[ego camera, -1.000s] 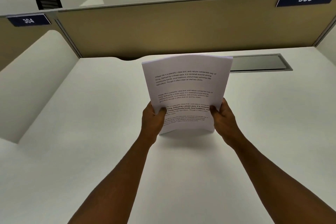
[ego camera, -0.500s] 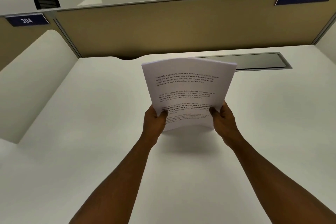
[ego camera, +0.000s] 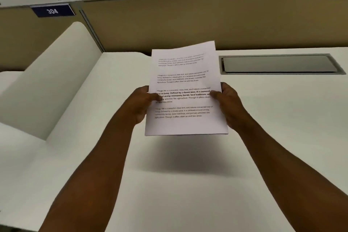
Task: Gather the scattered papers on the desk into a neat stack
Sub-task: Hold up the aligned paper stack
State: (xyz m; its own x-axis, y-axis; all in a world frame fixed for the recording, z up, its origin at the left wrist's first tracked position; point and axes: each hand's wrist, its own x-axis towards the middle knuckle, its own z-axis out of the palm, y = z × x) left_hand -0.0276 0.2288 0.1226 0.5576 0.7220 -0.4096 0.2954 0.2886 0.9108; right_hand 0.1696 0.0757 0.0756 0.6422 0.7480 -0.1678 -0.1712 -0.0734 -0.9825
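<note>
A stack of white printed papers [ego camera: 185, 81] hangs in the air above the white desk [ego camera: 178, 184], its text facing me. My left hand [ego camera: 140, 104] grips the stack's left edge, thumb on the front page. My right hand [ego camera: 228, 103] grips the right edge the same way. The sheets lie nearly flush, with a slight offset showing at the top edge. The stack casts a shadow on the desk below it. No loose sheet shows on the desk.
A grey metal cable hatch [ego camera: 278, 64] is set into the desk at the back right. A tan partition [ego camera: 188, 22] closes the back, with a blue "304" label [ego camera: 52, 11]. A white curved divider [ego camera: 56, 81] stands on the left.
Both hands have raised the stack and slid from its bottom corners to mid-height on its sides. The pages have flattened from a bowed shape. My view has turned right.
</note>
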